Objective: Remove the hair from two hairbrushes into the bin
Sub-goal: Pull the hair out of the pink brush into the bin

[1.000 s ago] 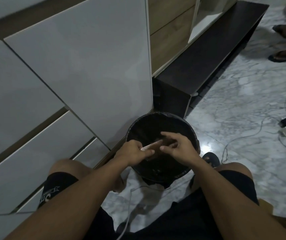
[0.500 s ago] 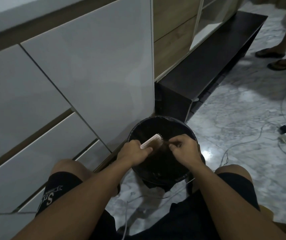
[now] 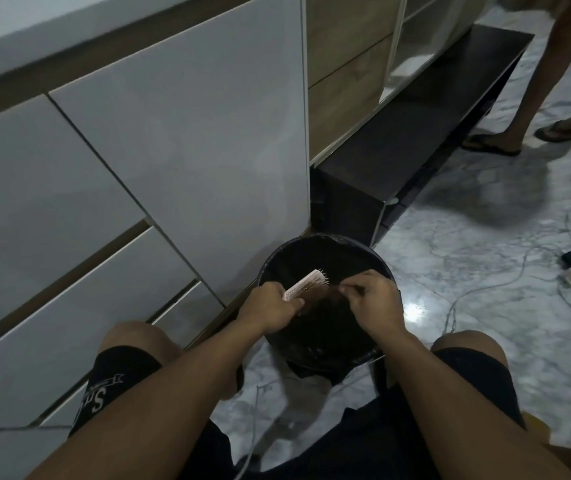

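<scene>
Left hand [image 3: 270, 308] grips the pink hairbrush [image 3: 306, 288] over the bin [image 3: 325, 303]. Right hand [image 3: 374, 299] pinches a brown hair [image 3: 318, 301] clump, still attached. Judged: first brush partly cleared; no second brush visible.

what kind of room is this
Probably a room in a home, perhaps a living room or bedroom: glossy white cabinet fronts, a low dark bench unit and a marble floor with loose cables.

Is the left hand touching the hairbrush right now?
Touching. The head view shows the left hand wrapped around the hairbrush handle, thumb pressed on it.
</scene>
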`<action>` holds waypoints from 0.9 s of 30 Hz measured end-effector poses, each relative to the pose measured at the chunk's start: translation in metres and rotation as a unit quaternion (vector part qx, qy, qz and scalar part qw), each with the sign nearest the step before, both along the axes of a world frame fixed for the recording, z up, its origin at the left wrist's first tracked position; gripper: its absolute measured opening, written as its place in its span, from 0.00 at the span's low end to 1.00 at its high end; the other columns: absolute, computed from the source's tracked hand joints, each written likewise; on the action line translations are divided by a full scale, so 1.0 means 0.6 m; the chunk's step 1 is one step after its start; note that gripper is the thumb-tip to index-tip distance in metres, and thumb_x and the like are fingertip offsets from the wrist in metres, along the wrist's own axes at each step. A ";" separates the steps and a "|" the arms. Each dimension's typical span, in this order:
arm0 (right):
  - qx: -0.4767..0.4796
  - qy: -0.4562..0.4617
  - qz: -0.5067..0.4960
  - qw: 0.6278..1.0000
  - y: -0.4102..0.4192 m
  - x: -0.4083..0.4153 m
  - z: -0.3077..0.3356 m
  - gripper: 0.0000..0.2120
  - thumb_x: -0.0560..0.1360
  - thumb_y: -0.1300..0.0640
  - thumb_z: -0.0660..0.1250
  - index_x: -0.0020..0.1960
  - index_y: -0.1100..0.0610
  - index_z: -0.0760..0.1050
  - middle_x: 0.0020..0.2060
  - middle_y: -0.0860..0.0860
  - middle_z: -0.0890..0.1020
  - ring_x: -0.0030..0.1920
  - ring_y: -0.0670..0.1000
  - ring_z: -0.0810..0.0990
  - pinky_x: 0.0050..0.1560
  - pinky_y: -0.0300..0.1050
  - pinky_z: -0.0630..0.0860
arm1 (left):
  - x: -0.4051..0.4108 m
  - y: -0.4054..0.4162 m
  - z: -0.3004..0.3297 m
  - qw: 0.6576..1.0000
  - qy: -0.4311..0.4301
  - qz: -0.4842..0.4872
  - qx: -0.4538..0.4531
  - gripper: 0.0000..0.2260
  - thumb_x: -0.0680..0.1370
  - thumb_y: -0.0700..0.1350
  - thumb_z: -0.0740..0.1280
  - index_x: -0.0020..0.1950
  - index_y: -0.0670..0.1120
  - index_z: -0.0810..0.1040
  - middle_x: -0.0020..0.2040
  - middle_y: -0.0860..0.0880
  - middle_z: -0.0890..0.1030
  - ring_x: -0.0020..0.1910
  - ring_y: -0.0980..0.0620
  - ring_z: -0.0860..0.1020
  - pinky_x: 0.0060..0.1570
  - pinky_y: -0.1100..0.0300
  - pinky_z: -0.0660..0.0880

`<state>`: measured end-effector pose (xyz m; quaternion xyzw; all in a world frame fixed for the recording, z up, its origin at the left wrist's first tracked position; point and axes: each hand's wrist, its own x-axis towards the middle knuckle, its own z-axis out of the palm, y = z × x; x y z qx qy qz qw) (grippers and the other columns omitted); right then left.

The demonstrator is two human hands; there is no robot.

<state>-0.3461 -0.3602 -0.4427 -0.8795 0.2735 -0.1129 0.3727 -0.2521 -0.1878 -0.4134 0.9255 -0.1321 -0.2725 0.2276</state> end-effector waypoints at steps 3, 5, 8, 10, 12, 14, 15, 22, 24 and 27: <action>0.001 0.013 0.008 1.000 0.003 -0.005 0.002 0.07 0.72 0.57 0.72 0.49 0.52 0.85 0.50 0.48 0.82 0.50 0.51 0.81 0.49 0.38 0.71 | -0.006 -0.004 0.004 1.000 0.001 0.013 -0.017 0.16 0.75 0.54 0.69 0.53 0.43 0.80 0.50 0.42 0.83 0.47 0.45 0.79 0.41 0.59 0.69; 0.015 0.006 0.043 0.999 0.007 -0.008 0.007 0.15 0.70 0.57 0.73 0.57 0.52 0.81 0.56 0.48 0.81 0.55 0.50 0.79 0.56 0.38 0.70 | -0.009 -0.009 0.008 0.999 0.007 0.018 -0.029 0.14 0.75 0.52 0.70 0.53 0.43 0.80 0.51 0.43 0.83 0.50 0.44 0.80 0.41 0.60 0.69; 0.038 -0.022 0.095 0.994 0.015 -0.010 0.010 0.27 0.67 0.56 0.76 0.65 0.49 0.75 0.61 0.48 0.78 0.59 0.48 0.77 0.61 0.43 0.74 | -0.011 -0.013 0.010 0.999 0.027 0.007 -0.031 0.11 0.73 0.51 0.71 0.50 0.46 0.79 0.50 0.44 0.83 0.49 0.45 0.80 0.41 0.59 0.71; 0.020 -0.036 0.118 0.992 0.022 -0.009 0.006 0.23 0.69 0.57 0.74 0.64 0.50 0.77 0.61 0.48 0.78 0.58 0.48 0.78 0.58 0.45 0.77 | -0.013 -0.015 0.008 0.998 0.040 0.002 -0.037 0.11 0.71 0.52 0.71 0.48 0.48 0.78 0.50 0.45 0.83 0.48 0.47 0.81 0.42 0.57 0.74; -0.013 -0.052 0.124 0.991 0.026 -0.007 0.000 0.14 0.71 0.59 0.73 0.57 0.53 0.82 0.55 0.49 0.81 0.53 0.48 0.80 0.54 0.45 0.79 | -0.015 -0.017 0.006 0.998 0.043 -0.003 -0.037 0.12 0.72 0.53 0.71 0.49 0.47 0.79 0.50 0.45 0.83 0.48 0.47 0.81 0.42 0.57 0.75; -0.034 -0.061 0.107 0.992 0.023 -0.006 -0.004 0.08 0.72 0.59 0.72 0.50 0.52 0.85 0.48 0.48 0.84 0.46 0.49 0.82 0.49 0.46 0.80 | -0.017 -0.017 0.004 0.999 0.038 -0.010 -0.029 0.12 0.73 0.52 0.71 0.50 0.46 0.79 0.50 0.45 0.83 0.48 0.46 0.80 0.41 0.58 0.72; -0.038 -0.059 0.092 0.993 0.021 -0.006 -0.005 0.07 0.72 0.59 0.72 0.48 0.52 0.85 0.45 0.48 0.84 0.43 0.49 0.82 0.47 0.45 0.79 | -0.017 -0.016 0.004 0.999 0.034 -0.007 -0.027 0.12 0.73 0.52 0.71 0.51 0.45 0.79 0.50 0.44 0.83 0.49 0.46 0.80 0.41 0.59 0.71; -0.013 -0.033 0.046 0.998 0.011 -0.010 0.000 0.07 0.71 0.60 0.72 0.48 0.53 0.85 0.46 0.49 0.83 0.44 0.50 0.82 0.47 0.38 0.74 | -0.012 -0.008 0.007 0.998 0.043 0.012 -0.042 0.12 0.75 0.51 0.70 0.50 0.42 0.80 0.48 0.41 0.85 0.49 0.43 0.82 0.42 0.59 0.72; 0.003 -0.035 0.073 0.997 0.015 -0.010 0.002 0.11 0.70 0.61 0.73 0.52 0.53 0.83 0.51 0.47 0.81 0.47 0.47 0.80 0.50 0.37 0.75 | -0.012 -0.007 0.010 0.998 0.046 0.016 -0.044 0.12 0.75 0.51 0.69 0.49 0.43 0.81 0.47 0.41 0.85 0.48 0.43 0.82 0.42 0.58 0.72; 0.008 -0.040 0.113 0.993 0.025 -0.007 0.003 0.17 0.69 0.62 0.74 0.57 0.52 0.81 0.57 0.46 0.77 0.49 0.45 0.78 0.52 0.37 0.76 | -0.011 -0.007 0.011 0.997 0.054 0.026 -0.055 0.09 0.74 0.51 0.70 0.45 0.45 0.79 0.45 0.41 0.85 0.47 0.41 0.83 0.40 0.59 0.72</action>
